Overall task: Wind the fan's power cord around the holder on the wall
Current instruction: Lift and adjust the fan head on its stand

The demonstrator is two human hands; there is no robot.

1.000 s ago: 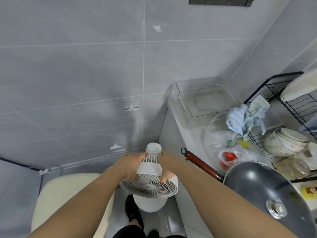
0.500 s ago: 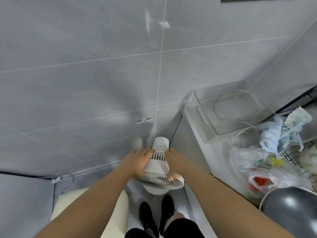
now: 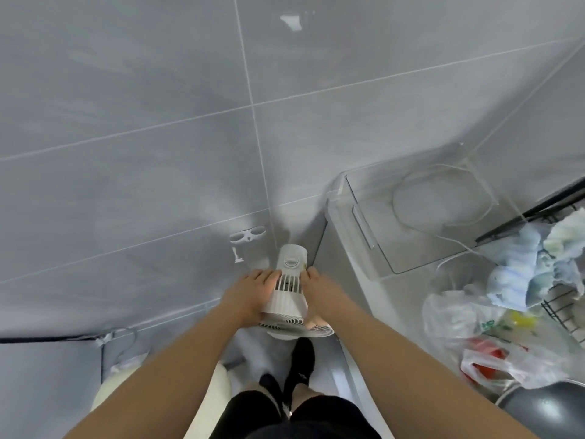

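Note:
A small white fan (image 3: pixel 288 286) is held close to the grey tiled wall, its round grille facing down and its base with a dial toward the wall. My left hand (image 3: pixel 253 294) grips its left side and my right hand (image 3: pixel 321 288) its right side. A white cord holder (image 3: pixel 248 234) is fixed to the wall just up and left of the fan's base. A thin white cord (image 3: pixel 443 198) loops inside the clear box on the counter to the right; I cannot tell where it joins the fan.
To the right stands a white counter (image 3: pixel 364 280) with a clear plastic box (image 3: pixel 373 239), plastic bags (image 3: pixel 459 315), cloths (image 3: pixel 522 264), a black wire rack (image 3: pixel 563 312) and a dark pan lid (image 3: pixel 550 410). A cream-coloured seat (image 3: pixel 209 400) sits lower left. My feet (image 3: pixel 300 359) are below the fan.
The fan, in both hands, has moved away from me toward the wall and the holder. The view has shifted left, so the pan and rack slid to the right edge.

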